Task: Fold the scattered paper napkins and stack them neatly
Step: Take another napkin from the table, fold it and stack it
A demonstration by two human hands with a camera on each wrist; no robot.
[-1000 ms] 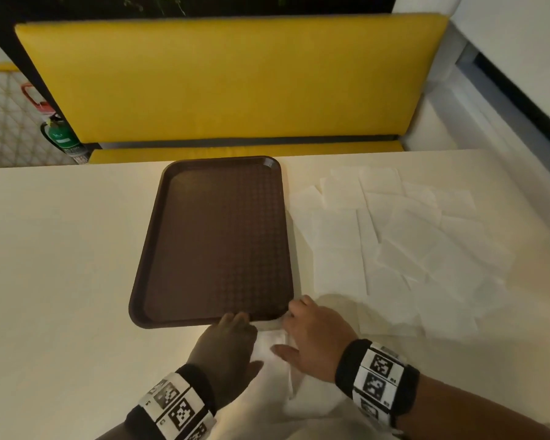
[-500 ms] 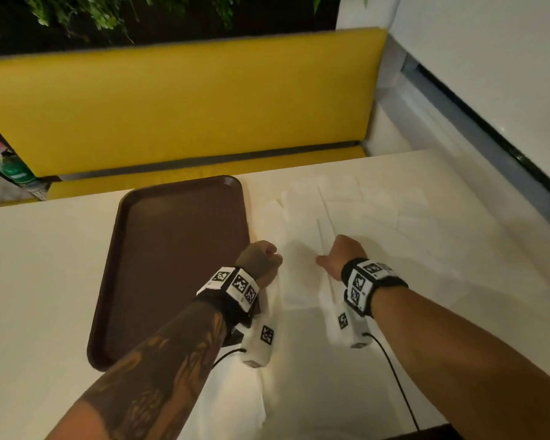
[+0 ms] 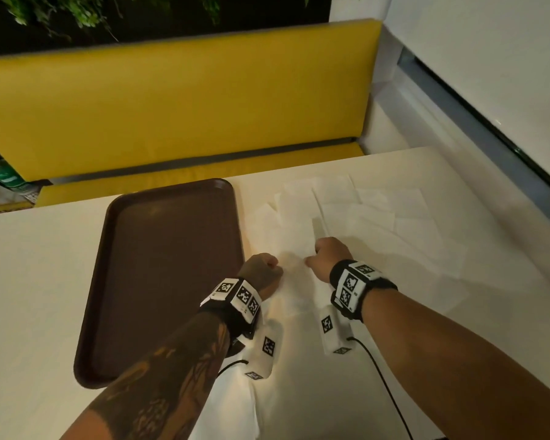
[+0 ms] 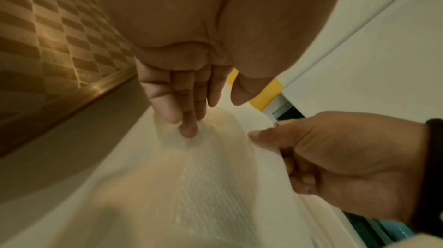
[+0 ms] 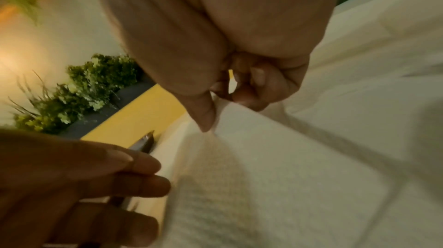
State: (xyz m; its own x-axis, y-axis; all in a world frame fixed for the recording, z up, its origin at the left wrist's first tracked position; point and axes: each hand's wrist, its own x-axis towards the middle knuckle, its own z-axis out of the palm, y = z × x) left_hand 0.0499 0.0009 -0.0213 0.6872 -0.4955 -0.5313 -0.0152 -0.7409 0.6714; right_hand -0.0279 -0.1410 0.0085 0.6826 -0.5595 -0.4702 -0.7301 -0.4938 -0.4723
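Observation:
A white paper napkin (image 3: 294, 281) is held up between my two hands, just right of the brown tray (image 3: 172, 265). My left hand (image 3: 262, 269) is curled into a fist at the napkin's left corner; in the left wrist view its fingertips (image 4: 189, 129) bunch the napkin's (image 4: 203, 185) edge. My right hand (image 3: 326, 255) pinches the right corner, and the right wrist view shows thumb and forefinger (image 5: 208, 115) closed on the napkin (image 5: 275, 167). Several more unfolded napkins (image 3: 378, 223) lie overlapping on the table beyond and to the right.
The cream table (image 3: 38, 281) carries the tray on the left with nothing on it. A yellow bench (image 3: 172, 106) runs along the far side, and a white wall ledge (image 3: 458, 138) along the right. White cloth (image 3: 232, 404) lies by the near edge under my left forearm.
Both hands moved from the table's near edge, by the tray's corner, forward to the napkin pile. They went from flat on the paper to pinching a napkin. The head view tilted up.

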